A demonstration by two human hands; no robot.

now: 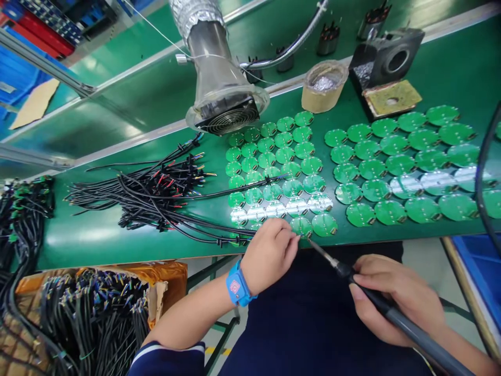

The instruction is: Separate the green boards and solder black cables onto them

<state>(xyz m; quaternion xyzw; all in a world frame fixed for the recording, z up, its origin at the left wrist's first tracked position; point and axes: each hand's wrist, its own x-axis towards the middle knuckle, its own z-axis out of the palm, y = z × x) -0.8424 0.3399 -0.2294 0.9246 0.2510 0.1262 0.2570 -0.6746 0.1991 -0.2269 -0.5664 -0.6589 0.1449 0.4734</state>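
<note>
- This is an electronics assembly workshop, at a soldering station on a factory line.
- A long green bench (97,240) carries rows of round green circuit boards (391,167) laid out towards its right end.
- A fume extraction hood (223,99) on a silver duct hangs over the bench's far edge.
- Bundles of black cable leads (156,193) lie towards the left end; more fill a cardboard box (97,308) below the near edge.
- A soldering iron (391,313), its stand (385,60) with a sponge (391,98), and an anti-static wrist strap (237,286) show the trade.
- Blue bins (15,78) stand beyond the far conveyor lane.
</note>
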